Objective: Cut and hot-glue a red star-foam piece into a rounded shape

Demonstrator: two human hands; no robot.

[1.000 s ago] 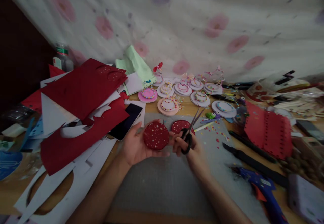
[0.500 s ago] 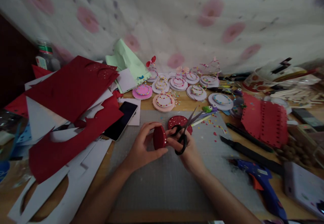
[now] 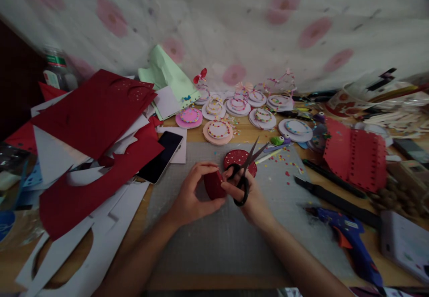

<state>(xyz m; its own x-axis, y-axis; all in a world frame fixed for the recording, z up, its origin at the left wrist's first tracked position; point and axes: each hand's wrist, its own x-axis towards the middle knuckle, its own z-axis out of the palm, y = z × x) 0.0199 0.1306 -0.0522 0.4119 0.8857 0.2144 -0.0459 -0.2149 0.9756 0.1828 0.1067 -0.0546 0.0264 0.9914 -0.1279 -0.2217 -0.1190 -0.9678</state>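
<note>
Dark red disc (image 3: 211,187) sits near the middle of the frame, tilted up on edge above the grey mat (image 3: 201,248). The left hand (image 3: 188,201) grips it, fingers over its top and thumb beneath. The right hand (image 3: 253,201) has its fingers curled on the black handles of the scissors (image 3: 248,160), while its thumb reaches the disc's right edge; whether a fingertip also presses behind the rim is hidden.

The scissor blades stand apart, pointing towards the top of the frame, over a speckled red disc (image 3: 233,155) that lies on the mat. Should the right wrist dip, the tips could probably scratch or shift that second disc. A hard squeeze between both hands might bend the held disc or part its edge, and a loose one could let it slip flat onto the mat.

Scattered confetti (image 3: 287,172) right of centre could cling to the disc if it fell there. At lower right, the blue glue gun (image 3: 350,229) lies near the right forearm; an elbow swung outward might knock it.
</note>
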